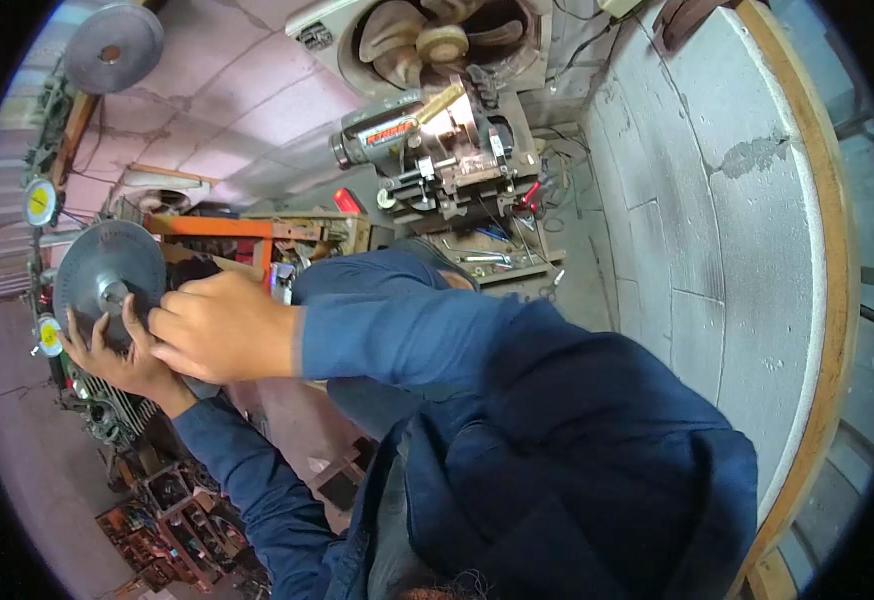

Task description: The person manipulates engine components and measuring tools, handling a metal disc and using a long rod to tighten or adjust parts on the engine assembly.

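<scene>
Now, the grey disc (85, 265) is at the left of the frame, and both hands are close to it. The left hand (122, 363) is not closed: its fingers are spread and a bit bent in front of the disc, with one near the pin (114, 290) in the middle. The right hand (220, 325) is curled just beside the left one, but its grip is hidden, so I can't tell what it holds. The step looks like work around the pin. The next move seems to need a steady disc and careful fingers.
</scene>
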`<state>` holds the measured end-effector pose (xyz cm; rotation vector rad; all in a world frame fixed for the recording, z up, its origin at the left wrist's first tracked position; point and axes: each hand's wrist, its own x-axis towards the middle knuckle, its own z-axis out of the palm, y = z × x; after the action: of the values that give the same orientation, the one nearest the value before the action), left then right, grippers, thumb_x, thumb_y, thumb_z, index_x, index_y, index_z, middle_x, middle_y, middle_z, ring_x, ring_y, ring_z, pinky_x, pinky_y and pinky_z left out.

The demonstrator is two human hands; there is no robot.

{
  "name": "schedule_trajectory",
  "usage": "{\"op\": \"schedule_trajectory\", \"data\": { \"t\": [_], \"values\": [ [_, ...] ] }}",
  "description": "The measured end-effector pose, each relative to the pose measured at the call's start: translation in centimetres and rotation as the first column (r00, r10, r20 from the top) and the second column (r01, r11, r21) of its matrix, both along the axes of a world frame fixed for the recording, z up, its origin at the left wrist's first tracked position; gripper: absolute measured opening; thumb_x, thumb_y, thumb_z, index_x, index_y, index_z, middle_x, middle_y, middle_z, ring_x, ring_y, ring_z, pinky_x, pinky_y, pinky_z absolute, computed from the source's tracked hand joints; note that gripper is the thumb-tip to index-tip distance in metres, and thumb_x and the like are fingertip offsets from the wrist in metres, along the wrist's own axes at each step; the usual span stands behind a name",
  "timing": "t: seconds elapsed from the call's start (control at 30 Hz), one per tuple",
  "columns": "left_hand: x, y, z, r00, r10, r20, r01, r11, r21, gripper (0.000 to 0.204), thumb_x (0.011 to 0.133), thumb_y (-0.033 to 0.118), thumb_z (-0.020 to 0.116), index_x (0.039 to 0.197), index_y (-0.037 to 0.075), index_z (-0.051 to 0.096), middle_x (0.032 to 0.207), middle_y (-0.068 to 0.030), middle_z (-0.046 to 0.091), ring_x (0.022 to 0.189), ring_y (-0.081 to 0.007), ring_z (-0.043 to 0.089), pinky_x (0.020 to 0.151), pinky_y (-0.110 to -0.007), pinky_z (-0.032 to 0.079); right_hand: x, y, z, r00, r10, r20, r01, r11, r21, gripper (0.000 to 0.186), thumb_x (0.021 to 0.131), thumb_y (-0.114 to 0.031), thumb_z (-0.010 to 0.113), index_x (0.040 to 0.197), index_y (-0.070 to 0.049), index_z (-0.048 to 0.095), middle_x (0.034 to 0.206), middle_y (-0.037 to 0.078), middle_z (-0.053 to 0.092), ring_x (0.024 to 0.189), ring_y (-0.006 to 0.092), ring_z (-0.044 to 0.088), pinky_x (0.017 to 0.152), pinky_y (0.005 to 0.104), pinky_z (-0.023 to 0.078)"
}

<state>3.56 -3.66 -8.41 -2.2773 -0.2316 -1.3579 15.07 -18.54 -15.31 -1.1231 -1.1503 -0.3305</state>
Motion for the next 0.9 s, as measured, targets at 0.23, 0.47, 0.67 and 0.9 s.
{"op": "schedule_trajectory", "data": {
  "t": [0.23,0.47,0.67,0.9],
  "values": [
    [-0.2,-0.7,-0.2,0.987,0.144,-0.067,-0.141,0.989,0.053,0.011,0.086,0.014,0.08,0.096,0.017,0.079,0.145,-0.0043,0.06,0.141,-0.0402,0.041,0.116,-0.052,0.033,7.0,-24.2,-26.1,0.977,-0.209,0.029,0.181,0.76,-0.624,0.019,0.091,-0.022,0.069,0.08,-0.007,0.069,0.079,0.011,0.07,0.067,0.0285,0.069,0.06,0.0406,0.056],
    [0.9,-2.2,0.6,0.989,0.118,-0.092,-0.116,0.993,0.028,0.018,0.087,0.014,0.079,0.105,0.016,0.076,0.15,-0.0098,0.054,0.144,-0.0443,0.036,0.118,-0.058,0.027,12.3,-31.9,-47.2,0.845,-0.516,-0.144,-0.173,-0.009,-0.985,0.028,0.095,-0.026,0.063,0.104,-0.002,0.075,0.1,0.027,0.071,0.093,0.0452,0.069,0.084,0.0523,0.055],
    [-1.1,-2.5,0.6,0.923,0.384,-0.014,-0.38,0.919,0.107,0.051,0.073,0.037,0.093,0.115,0.018,0.071,0.152,-0.0107,0.051,0.145,-0.042,0.036,0.118,-0.059,0.025,14.5,-24.0,-53.9,0.501,-0.858,-0.11,-0.259,-0.027,-0.965,0.04,0.095,-0.032,0.057,0.111,0.001,0.073,0.109,0.026,0.072,0.102,0.0431,0.07,0.089,0.0497,0.055],
    [-0.8,-6.9,0.6,0.967,0.24,0.09,-0.234,0.97,-0.065,0.028,0.083,0.02,0.082,0.102,0.008,0.066,0.144,-0.0185,0.052,0.139,-0.0403,0.043,0.115,-0.054,0.033,13.7,-24.9,-56.9,0.783,-0.621,0.037,-0.146,-0.241,-0.959,0.029,0.095,-0.028,0.059,0.107,-0.009,0.077,0.113,0.018,0.073,0.107,0.0367,0.07,0.091,0.0448,0.056]
  ]
}}
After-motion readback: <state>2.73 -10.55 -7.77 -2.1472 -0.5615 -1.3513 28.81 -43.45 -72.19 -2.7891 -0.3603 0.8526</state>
